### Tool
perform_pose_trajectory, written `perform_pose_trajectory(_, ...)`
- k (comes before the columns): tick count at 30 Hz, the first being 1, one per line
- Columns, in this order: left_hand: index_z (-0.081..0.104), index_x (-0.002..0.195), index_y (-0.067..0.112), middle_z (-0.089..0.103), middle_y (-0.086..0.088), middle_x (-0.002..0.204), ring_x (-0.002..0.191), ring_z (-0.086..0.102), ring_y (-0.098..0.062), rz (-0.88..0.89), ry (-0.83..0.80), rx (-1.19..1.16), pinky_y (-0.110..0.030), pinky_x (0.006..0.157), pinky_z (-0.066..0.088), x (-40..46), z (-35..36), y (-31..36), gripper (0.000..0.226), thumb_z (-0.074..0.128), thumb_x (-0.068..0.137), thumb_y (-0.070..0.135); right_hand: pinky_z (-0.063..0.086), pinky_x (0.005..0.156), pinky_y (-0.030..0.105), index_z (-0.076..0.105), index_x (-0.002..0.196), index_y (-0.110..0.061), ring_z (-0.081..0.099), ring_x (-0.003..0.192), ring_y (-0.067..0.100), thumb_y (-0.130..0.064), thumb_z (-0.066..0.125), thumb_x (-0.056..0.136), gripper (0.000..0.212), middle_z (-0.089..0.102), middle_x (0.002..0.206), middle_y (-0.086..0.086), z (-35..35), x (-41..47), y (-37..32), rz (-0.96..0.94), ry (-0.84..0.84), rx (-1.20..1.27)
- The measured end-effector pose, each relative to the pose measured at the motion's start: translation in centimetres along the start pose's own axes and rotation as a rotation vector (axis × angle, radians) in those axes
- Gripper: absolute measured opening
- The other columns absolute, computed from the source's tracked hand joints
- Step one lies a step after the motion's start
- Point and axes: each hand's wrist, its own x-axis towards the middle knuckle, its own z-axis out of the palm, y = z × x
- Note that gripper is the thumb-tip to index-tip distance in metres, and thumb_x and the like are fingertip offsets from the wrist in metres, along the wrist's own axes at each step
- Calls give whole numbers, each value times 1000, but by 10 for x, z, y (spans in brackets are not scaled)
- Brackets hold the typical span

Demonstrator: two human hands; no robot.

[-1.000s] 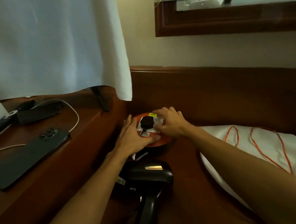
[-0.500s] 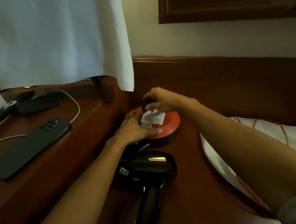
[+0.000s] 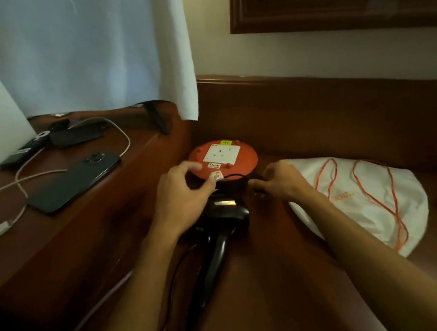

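Orange cable reel lies flat in corner of wood ledge, white socket plate on top. L hand over reel's near rim, fingers loosely curled, blurred; contact unclear. R hand just right of reel, pinching black cord that crosses reel's front edge. Black hair dryer just below hands, handle toward cam. White drawstring bag to right. Phone and remote on desk, left.

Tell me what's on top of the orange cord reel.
A white socket plate with nothing plugged in, a yellow tag and small labels. The left hand covers the reel's near-left edge, hiding whatever is there.
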Motion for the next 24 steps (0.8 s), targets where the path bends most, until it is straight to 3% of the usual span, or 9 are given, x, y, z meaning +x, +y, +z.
perform_pose_trajectory(3, 62, 124, 27, 60, 1, 127, 125, 49, -20, -154, -13, 142, -36, 97, 48, -60, 2, -9, 38, 73, 89, 37, 56, 78, 37, 66, 104, -18, 68, 85, 19, -61, 64, 88, 46, 73, 93, 1, 8, -17, -1, 45, 4, -54)
perform_pose_trajectory(6, 54, 133, 27, 56, 1, 132, 128, 46, -20, -206, -96, 335, -37, 96, 47, -101, 15, -19, 55, 70, 87, 51, 50, 98, 53, 55, 130, -20, 60, 116, 31, -63, 66, 84, 64, 64, 125, 9, 0, -36, -12, 60, -3, -149)
perform_pose_trajectory(8, 50, 138, 25, 52, 0, 136, 128, 45, -19, -178, -114, 411, -33, 93, 45, -114, 25, -23, 65, 69, 85, 58, 47, 103, 55, 47, 139, -17, 53, 125, 34, -54, 68, 87, 67, 56, 136, 13, -6, -57, -18, 53, 39, -128)
perform_pose_trajectory(12, 51, 133, 21, 48, -4, 136, 125, 46, -21, -94, -115, 498, -31, 93, 44, -122, 32, -21, 62, 74, 85, 51, 53, 95, 49, 55, 131, -18, 60, 113, 28, -43, 68, 89, 50, 62, 128, 9, 1, -115, -16, -7, 104, 30)
perform_pose_trajectory(16, 56, 127, 14, 50, -8, 131, 116, 54, -24, -41, -95, 495, -30, 86, 46, -127, 34, -15, 50, 75, 88, 39, 51, 84, 28, 58, 130, -15, 60, 104, 13, -36, 65, 96, 41, 63, 126, 1, 11, -165, -13, -50, -32, 197)
perform_pose_trajectory(20, 60, 124, 10, 53, -11, 128, 115, 53, -25, 48, -12, 487, -32, 89, 48, -125, 31, -8, 39, 67, 95, 34, 57, 89, 36, 66, 121, -11, 70, 104, 21, -34, 56, 102, 33, 72, 115, 6, 17, -194, -18, -81, -151, 452)
perform_pose_trajectory(24, 54, 136, 8, 51, -13, 135, 123, 48, -24, 126, 4, 482, -29, 94, 46, -121, 28, 6, 42, 55, 102, 33, 54, 100, 43, 64, 124, -11, 69, 111, 25, -41, 45, 105, 41, 72, 118, 8, 24, -196, -33, 44, -301, 843)
